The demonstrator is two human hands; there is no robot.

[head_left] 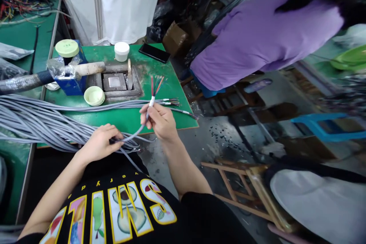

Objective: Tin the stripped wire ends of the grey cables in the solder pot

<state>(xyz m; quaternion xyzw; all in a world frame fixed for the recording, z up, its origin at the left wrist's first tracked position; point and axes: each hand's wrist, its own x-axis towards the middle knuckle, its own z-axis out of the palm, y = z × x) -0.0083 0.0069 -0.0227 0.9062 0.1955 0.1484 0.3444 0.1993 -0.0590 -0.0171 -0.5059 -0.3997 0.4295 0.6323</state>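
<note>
My right hand (161, 120) pinches a grey cable (137, 133) just below its white-wrapped end. From that end several thin coloured wires (156, 85) fan upward, red, orange and dark ones among them. Lower on the same cable, my left hand (104, 141) has its fingers curled round it, over the edge of the bundle. A thick bundle of grey cables (57, 122) runs in from the left beneath and beside my left hand. Behind my right hand, other cable ends with stripped wires (173, 102) lie on the green table (160, 68).
A soldering pot (116, 82) is set in the table, beside an open small cup (94, 96), a white tub (121, 51) and a blue box (70, 80) with a hose (25, 82). A black phone (154, 53) lies behind. At right, a person in purple (265, 38) bends over.
</note>
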